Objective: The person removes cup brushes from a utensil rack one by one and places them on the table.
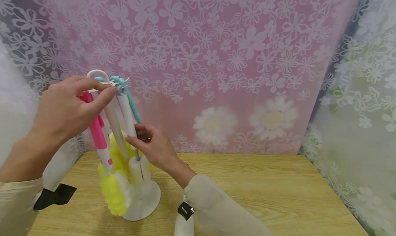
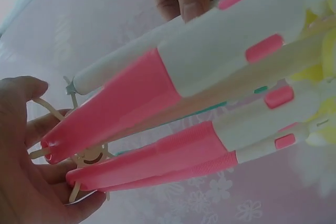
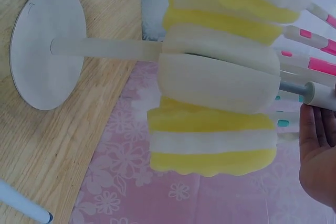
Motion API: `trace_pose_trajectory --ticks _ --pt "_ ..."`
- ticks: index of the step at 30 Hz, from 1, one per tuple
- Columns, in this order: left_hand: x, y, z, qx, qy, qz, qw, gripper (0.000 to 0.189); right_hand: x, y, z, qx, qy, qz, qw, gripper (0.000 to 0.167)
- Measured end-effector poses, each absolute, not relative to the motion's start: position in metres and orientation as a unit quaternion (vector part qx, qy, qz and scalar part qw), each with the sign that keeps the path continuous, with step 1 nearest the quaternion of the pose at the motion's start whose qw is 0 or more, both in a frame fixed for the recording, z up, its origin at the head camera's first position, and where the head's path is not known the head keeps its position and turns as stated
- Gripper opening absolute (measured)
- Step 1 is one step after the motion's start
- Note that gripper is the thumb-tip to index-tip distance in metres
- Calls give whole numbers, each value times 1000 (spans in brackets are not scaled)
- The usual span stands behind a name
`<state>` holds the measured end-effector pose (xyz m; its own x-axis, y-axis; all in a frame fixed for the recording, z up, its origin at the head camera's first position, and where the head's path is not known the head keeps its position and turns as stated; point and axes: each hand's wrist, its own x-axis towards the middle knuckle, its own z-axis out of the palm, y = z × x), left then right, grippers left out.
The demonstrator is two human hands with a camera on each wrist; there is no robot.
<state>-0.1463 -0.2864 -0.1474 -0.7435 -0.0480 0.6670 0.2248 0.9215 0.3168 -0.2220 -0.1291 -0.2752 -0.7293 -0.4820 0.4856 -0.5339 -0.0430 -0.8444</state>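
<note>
Yellow-and-white sponge heads [image 1: 112, 194] hang round a white stand [image 1: 140, 210] on the L part of a wood-grain table [image 1: 247, 184], w/ a pink floral curtain [image 1: 213, 57] behind & paler floral sheets at both sides. Pink-handled brushes [image 1: 98, 134] are on the near L side, a teal handle [image 1: 133, 103] on the far R. Nearest sponge blocks part of the base & lower pole; L hand [image 1: 66, 108] covers some hooks up top. R sleeve [image 1: 226, 208] & its black strap [image 1: 185, 211] partly hide a pale tube-like item [image 1: 183, 227] at the bottom edge; can't tell what it is. L wrist cam shows a round piece w/ a smiling cut-out [image 2: 93, 153] amid the hooks, not seen in the head view; only the head view has the white loop [image 1: 98, 72] on top. R wrist cam gives the full round base, the pole [image 3: 110, 48] & the split white sponge head [image 3: 220, 77] on its grey rod. L hand comes in high from the L, thumb & fingers curled on the stand's hooked top. R hand [image 1: 157, 148], lower & from the R, grips the white-handled brush [image 1: 127, 112] near the handle's lower end, thumb in front, fingers behind. Said brush is near-upright, tilted a bit, beside the pole, sponge end down; can't tell if its top is on a hook.
</note>
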Motion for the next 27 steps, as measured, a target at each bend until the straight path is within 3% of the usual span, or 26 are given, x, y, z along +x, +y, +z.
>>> trace_pose_trajectory --ticks 14,20,27 --pt "-143 -285 -153 -38 -919 -167 355 46 -218 -113 -275 366 -683 632 30 28" --pt "-138 -282 -154 -23 -928 -124 350 49 -220 -91 -270 365 -679 637 28 28" --pt "-133 -278 -154 -17 -922 -88 377 45 -231 -57 -268 355 -689 629 62 28"
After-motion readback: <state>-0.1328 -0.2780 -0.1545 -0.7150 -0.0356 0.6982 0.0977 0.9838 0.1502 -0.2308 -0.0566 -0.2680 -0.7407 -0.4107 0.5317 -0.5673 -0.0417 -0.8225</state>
